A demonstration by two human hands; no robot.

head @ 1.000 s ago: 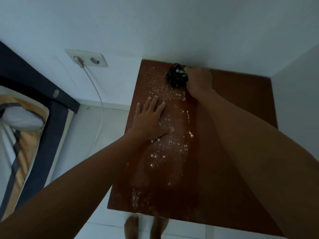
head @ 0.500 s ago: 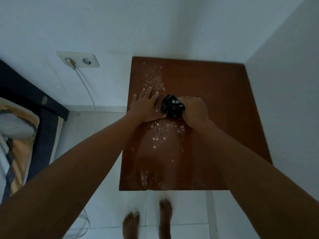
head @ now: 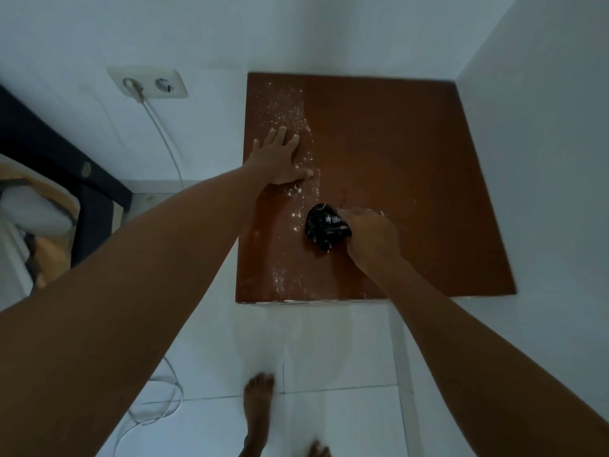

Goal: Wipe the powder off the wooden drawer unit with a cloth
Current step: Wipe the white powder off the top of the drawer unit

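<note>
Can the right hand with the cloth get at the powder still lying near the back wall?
Probably yes. The right hand grips the black cloth mid-top, and the strip of powder lies open ahead. The flat left hand borders it and may need shifting.

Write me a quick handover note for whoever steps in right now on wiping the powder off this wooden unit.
Right hand: closed on the bunched black cloth, pressed on the drawer unit top, mid-left.
Left hand: flat and open on the top near its left edge, lying in the powder.
Done: the right part of the top looks clean.
Left: a powder strip along the left side, from the back corner to the front edge, plus the patch under the left hand.
</note>
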